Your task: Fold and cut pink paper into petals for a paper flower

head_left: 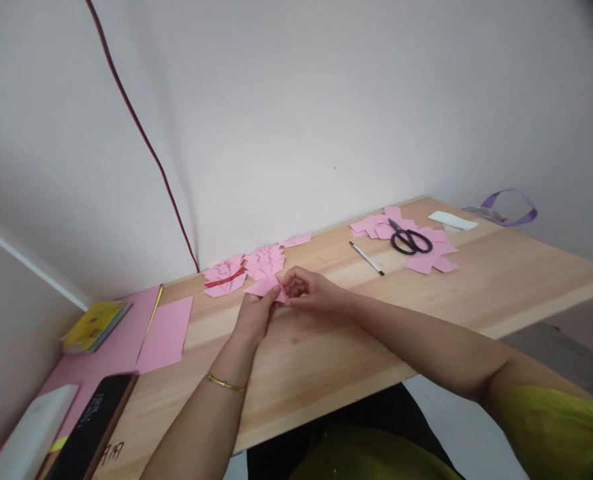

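Observation:
A piece of pink paper (262, 287), cut and creased, is held up just above the wooden table (316, 360). My left hand (257, 310) pinches it from the near side, thumb on top. The fingers of my right hand (309, 288) are curled against the paper's right edge, gripping it there. Right behind my hands lie folded pink paper shapes (265, 262), partly covered by the held piece. To their left is another folded pink shape (225, 275) with a red strip (229, 279) across it.
Black-handled scissors (410, 240) rest on pink cutouts (432, 252) at the right, near a white pen (367, 258) and a white strip (453, 221). Left are pink sheets (167, 333), a yellow packet (96, 325), a black box (93, 427) and a white case (43, 433). A wall stands behind.

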The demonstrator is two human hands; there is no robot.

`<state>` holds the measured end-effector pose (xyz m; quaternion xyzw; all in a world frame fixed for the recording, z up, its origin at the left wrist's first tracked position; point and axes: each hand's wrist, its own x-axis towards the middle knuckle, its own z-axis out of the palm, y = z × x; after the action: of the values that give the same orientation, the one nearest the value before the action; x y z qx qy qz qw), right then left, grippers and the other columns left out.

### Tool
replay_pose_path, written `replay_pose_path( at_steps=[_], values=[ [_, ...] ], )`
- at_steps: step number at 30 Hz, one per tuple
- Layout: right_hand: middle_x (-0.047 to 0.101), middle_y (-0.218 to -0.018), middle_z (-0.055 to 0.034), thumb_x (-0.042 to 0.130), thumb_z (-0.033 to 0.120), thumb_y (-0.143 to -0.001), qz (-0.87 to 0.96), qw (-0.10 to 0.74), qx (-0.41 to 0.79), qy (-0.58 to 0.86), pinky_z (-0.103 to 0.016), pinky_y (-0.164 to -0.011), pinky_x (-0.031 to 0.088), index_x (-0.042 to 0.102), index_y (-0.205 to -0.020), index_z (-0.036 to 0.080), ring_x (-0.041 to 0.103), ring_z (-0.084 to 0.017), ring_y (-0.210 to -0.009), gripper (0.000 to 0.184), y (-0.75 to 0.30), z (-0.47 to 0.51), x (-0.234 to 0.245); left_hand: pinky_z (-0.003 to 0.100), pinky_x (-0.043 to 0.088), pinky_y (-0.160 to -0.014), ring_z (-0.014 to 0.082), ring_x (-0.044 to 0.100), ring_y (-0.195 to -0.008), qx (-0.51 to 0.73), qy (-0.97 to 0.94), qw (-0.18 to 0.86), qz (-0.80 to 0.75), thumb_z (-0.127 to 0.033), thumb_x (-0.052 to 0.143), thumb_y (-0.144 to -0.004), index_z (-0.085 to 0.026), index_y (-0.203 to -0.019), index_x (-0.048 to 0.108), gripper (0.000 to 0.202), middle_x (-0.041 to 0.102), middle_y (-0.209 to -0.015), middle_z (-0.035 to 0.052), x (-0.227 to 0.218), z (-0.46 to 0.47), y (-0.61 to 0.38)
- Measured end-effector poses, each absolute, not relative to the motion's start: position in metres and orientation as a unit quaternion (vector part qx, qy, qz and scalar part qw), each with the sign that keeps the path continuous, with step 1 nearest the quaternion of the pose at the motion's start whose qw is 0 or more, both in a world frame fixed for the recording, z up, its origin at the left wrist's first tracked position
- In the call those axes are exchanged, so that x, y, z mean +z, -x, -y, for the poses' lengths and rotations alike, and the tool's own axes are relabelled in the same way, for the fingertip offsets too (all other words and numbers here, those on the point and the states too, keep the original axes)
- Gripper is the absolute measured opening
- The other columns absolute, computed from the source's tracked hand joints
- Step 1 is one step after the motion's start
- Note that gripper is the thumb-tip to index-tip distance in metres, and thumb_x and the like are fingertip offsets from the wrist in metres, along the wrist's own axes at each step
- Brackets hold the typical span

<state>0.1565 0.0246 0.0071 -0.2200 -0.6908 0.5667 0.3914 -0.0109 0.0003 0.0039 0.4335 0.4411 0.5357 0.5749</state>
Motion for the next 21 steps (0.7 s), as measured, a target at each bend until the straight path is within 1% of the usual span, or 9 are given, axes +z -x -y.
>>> replay_pose_path(
  at_steps=[2, 4, 7, 10, 12, 14, 16, 18, 21],
  values=[
    [0.061, -0.084, -0.002, 0.066, 0.025, -0.074, 0.705, 0.375, 0.57, 0.193, -0.023, -0.063, 0.045, 0.049, -0.094, 0.016, 0.058, -0.009, -0.07, 0.027, -0.16, -0.025, 0.012, 0.029, 0.051, -0.064, 0.0175, 0.063, -0.071, 0.538, -0.42, 0.59, -0.431, -0.032, 0.073, -0.066, -0.012, -0.086, 0.065, 0.029, 0.069, -0.083, 0.0078, 0.008, -0.001, 0.014],
    [0.059, -0.082, -0.0012, 0.065, 0.025, -0.076, 0.697, 0.396, 0.56, 0.211, -0.023, -0.065, 0.045, 0.048, -0.091, 0.016, 0.058, -0.009, -0.071, 0.024, -0.163, -0.027, 0.015, 0.028, 0.05, -0.061, 0.016, 0.062, -0.067, 0.517, -0.429, 0.612, -0.418, -0.031, 0.072, -0.067, -0.012, -0.083, 0.065, 0.027, 0.068, -0.082, 0.0075, 0.012, 0.0, 0.015],
    [0.057, -0.082, -0.0001, 0.064, 0.028, -0.078, 0.677, 0.408, 0.567, 0.231, -0.024, -0.067, 0.046, 0.048, -0.101, 0.016, 0.058, -0.009, -0.072, 0.031, -0.166, -0.032, 0.013, 0.026, 0.047, -0.057, 0.0131, 0.06, -0.06, 0.476, -0.462, 0.623, -0.414, -0.029, 0.072, -0.067, -0.01, -0.082, 0.066, 0.025, 0.068, -0.077, 0.0074, 0.014, 0.003, 0.016],
    [0.059, -0.087, -0.0013, 0.064, 0.033, -0.078, 0.669, 0.394, 0.602, 0.189, -0.026, -0.069, 0.047, 0.045, -0.111, 0.018, 0.059, -0.01, -0.074, 0.041, -0.166, -0.034, 0.011, 0.026, 0.045, -0.057, 0.0119, 0.057, -0.056, 0.441, -0.482, 0.633, -0.414, -0.029, 0.071, -0.067, -0.01, -0.082, 0.068, 0.024, 0.067, -0.073, 0.0075, 0.011, 0.004, 0.016],
    [0.06, -0.085, -0.0021, 0.063, 0.035, -0.079, 0.673, 0.386, 0.611, 0.157, -0.028, -0.071, 0.048, 0.048, -0.106, 0.016, 0.06, -0.011, -0.074, 0.036, -0.167, -0.034, 0.012, 0.026, 0.044, -0.057, 0.0114, 0.056, -0.054, 0.431, -0.488, 0.637, -0.413, -0.03, 0.071, -0.068, -0.011, -0.081, 0.068, 0.023, 0.068, -0.073, 0.0075, 0.009, 0.004, 0.016],
    [0.061, -0.08, -0.0026, 0.061, 0.036, -0.081, 0.683, 0.378, 0.609, 0.141, -0.029, -0.073, 0.047, 0.053, -0.094, 0.014, 0.059, -0.012, -0.074, 0.027, -0.168, -0.032, 0.014, 0.025, 0.043, -0.056, 0.0105, 0.056, -0.053, 0.428, -0.496, 0.631, -0.416, -0.028, 0.071, -0.068, -0.011, -0.078, 0.068, 0.021, 0.068, -0.073, 0.0072, 0.009, 0.004, 0.016],
    [0.06, -0.075, -0.0024, 0.06, 0.037, -0.082, 0.686, 0.375, 0.607, 0.144, -0.03, -0.072, 0.046, 0.054, -0.086, 0.013, 0.059, -0.012, -0.073, 0.024, -0.168, -0.03, 0.017, 0.024, 0.042, -0.056, 0.0105, 0.056, -0.053, 0.422, -0.5, 0.629, -0.42, -0.028, 0.071, -0.068, -0.011, -0.077, 0.068, 0.02, 0.067, -0.073, 0.0075, 0.01, 0.005, 0.016],
    [0.06, -0.072, -0.0016, 0.059, 0.038, -0.083, 0.677, 0.384, 0.607, 0.158, -0.029, -0.069, 0.046, 0.054, -0.083, 0.014, 0.059, -0.012, -0.069, 0.025, -0.169, -0.029, 0.018, 0.025, 0.043, -0.055, 0.0119, 0.057, -0.055, 0.427, -0.488, 0.64, -0.412, -0.036, 0.066, -0.073, -0.011, -0.079, 0.068, 0.026, 0.067, -0.073, 0.0084, 0.011, 0.005, 0.014],
    [0.06, -0.069, -0.0004, 0.059, 0.039, -0.082, 0.661, 0.404, 0.604, 0.187, -0.028, -0.067, 0.046, 0.052, -0.082, 0.015, 0.059, -0.012, -0.066, 0.025, -0.168, -0.03, 0.017, 0.027, 0.044, -0.056, 0.015, 0.059, -0.058, 0.451, -0.457, 0.666, -0.38, -0.054, 0.052, -0.08, -0.011, -0.087, 0.067, 0.046, 0.067, -0.076, 0.0109, 0.013, 0.005, 0.013]
  ],
)
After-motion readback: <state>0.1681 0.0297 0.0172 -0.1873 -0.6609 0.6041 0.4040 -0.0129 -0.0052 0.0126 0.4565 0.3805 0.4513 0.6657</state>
